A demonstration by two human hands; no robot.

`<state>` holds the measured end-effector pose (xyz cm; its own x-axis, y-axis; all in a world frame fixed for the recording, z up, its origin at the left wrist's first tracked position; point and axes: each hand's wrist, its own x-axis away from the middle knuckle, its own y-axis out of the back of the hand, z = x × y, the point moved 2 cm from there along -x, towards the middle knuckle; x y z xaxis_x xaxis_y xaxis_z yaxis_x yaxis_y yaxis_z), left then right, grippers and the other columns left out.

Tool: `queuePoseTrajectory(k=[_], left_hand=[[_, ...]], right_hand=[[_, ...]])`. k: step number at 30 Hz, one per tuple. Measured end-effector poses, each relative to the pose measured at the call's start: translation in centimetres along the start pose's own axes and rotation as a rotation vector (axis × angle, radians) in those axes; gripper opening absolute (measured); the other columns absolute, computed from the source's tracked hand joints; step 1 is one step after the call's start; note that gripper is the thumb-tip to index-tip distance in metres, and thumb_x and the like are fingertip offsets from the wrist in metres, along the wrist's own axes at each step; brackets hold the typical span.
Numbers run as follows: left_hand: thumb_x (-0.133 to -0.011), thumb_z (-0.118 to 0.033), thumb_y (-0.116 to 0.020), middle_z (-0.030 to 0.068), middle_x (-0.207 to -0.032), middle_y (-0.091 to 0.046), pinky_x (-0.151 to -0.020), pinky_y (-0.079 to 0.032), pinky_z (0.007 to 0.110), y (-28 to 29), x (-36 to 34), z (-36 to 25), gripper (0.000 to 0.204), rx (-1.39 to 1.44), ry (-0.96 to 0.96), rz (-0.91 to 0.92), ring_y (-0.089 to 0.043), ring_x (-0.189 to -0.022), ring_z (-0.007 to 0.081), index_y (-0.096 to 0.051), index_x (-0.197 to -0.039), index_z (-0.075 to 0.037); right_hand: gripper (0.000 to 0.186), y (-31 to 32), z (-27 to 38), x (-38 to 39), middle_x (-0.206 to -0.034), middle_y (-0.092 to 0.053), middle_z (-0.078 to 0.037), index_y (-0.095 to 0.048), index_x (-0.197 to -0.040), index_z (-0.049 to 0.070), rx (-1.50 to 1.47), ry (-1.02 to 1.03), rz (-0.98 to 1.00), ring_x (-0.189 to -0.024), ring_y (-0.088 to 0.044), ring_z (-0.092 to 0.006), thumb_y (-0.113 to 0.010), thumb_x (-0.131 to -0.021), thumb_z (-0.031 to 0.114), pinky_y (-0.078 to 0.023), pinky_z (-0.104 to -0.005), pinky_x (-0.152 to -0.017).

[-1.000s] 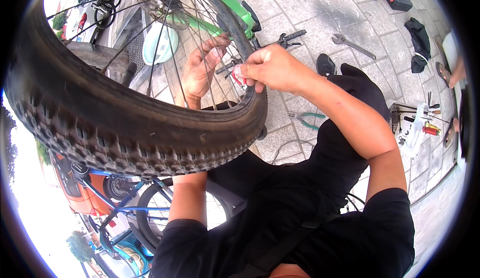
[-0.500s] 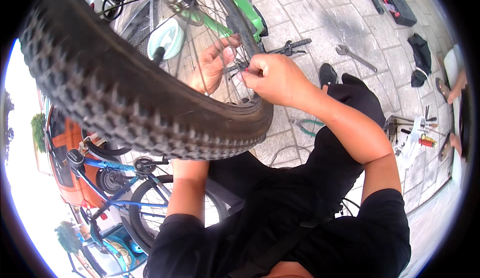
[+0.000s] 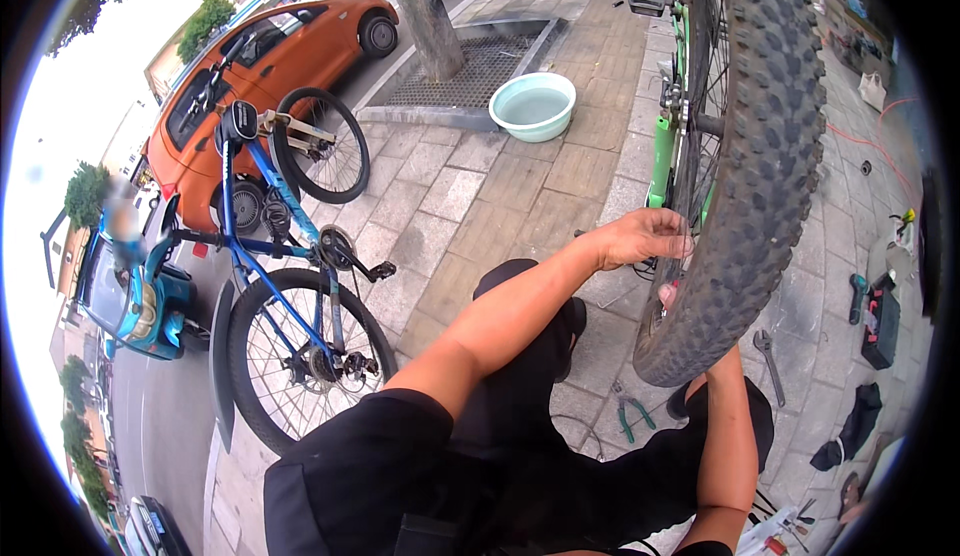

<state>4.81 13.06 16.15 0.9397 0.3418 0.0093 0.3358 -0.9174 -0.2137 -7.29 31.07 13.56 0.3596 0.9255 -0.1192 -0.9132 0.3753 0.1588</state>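
A knobbly bicycle tyre (image 3: pixel 770 156) rises close in front of me on the right, on a bike with a green frame (image 3: pixel 663 156). My left hand (image 3: pixel 645 237) reaches to the wheel's left side. Its fingers are bent together by the spokes and rim; what they pinch is too small to make out. My right hand (image 3: pixel 668 295) comes from behind the tyre. Only a fingertip shows through the wheel, beside a small red spot, and the tyre hides its other fingers.
Pliers with green handles (image 3: pixel 632 418) and an adjustable wrench (image 3: pixel 768 367) lie on the paving. Further right are a drill (image 3: pixel 857 297), a black toolbox (image 3: pixel 880 328) and black cloth (image 3: pixel 850 428). A pale green basin (image 3: pixel 540 133), a blue bicycle (image 3: pixel 262 181) and an orange car (image 3: pixel 255 51) are leftward.
The view has swung left, so the wheel now appears at the right, more upright. My left hand has come from behind the spokes to the wheel's left side; my right hand is now mostly hidden.
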Motion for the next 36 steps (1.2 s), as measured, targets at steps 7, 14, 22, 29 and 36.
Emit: queuePoseTrajectory(k=[7, 14, 22, 29, 36], left_hand=[[-0.093, -0.034, -0.081, 0.0035, -0.107, -0.071, -0.095, -0.05, 0.031, 0.4, -1.6, 1.9, 0.042, 0.006, 0.011, -0.005, -0.064, -0.103, 0.013, -0.067, -0.113, 0.0], [-0.093, -0.03, -0.081, 0.0025, -0.106, -0.072, -0.095, -0.05, 0.03, 0.7, -1.7, 1.9, 0.036, 0.011, 0.022, 0.033, -0.064, -0.104, 0.0121, -0.068, -0.111, -0.002], [-0.092, -0.03, -0.082, 0.0002, -0.103, -0.07, -0.094, -0.05, 0.029, 1.1, -1.7, 2.6, 0.034, 0.014, 0.012, -0.007, -0.063, -0.101, 0.0109, -0.068, -0.108, -0.003], [-0.092, -0.029, -0.082, 0.0024, -0.103, -0.071, -0.094, -0.05, 0.031, 1.3, -2.1, 2.8, 0.035, 0.004, 0.004, 0.008, -0.064, -0.1, 0.0131, -0.066, -0.108, -0.002], [-0.092, -0.026, -0.082, 0.0026, -0.102, -0.07, -0.094, -0.051, 0.029, 0.3, -1.6, 0.6, 0.034, -0.079, 0.06, -0.001, -0.064, -0.099, 0.0122, -0.066, -0.109, -0.001]], right_hand=[[0.033, 0.2, -0.2, -0.8, -0.093, -0.069, -0.003, -0.07, -0.109, 0.003, 0.06, -0.065, 0.009, -0.08, -0.061, -0.0124, -0.082, -0.09, 0.027, -0.05, -0.029, -0.071], [0.032, 0.9, -0.3, -1.5, -0.089, -0.068, -0.001, -0.07, -0.104, 0.003, -0.062, -0.182, 0.097, -0.078, -0.06, -0.0114, -0.082, -0.091, 0.03, -0.049, -0.0278, -0.07], [0.033, 0.3, 0.5, -2.5, -0.083, -0.066, 0.0, -0.071, -0.095, 0.003, 0.083, -0.395, 0.2, -0.075, -0.058, -0.0109, -0.083, -0.09, 0.034, -0.047, -0.0274, -0.068], [0.046, -1.0, 2.7, -1.8, -0.061, -0.05, -0.002, -0.06, -0.068, 0.006, 0.68, 0.003, 0.004, -0.06, -0.047, -0.0149, -0.086, -0.084, 0.04, -0.039, -0.037, -0.058], [0.047, -0.7, 1.6, -2.1, -0.053, -0.041, 0.001, -0.053, -0.058, 0.007, 0.687, 0.172, 0.027, -0.051, -0.039, -0.0148, -0.08, -0.088, 0.03, -0.034, -0.0365, -0.051]])
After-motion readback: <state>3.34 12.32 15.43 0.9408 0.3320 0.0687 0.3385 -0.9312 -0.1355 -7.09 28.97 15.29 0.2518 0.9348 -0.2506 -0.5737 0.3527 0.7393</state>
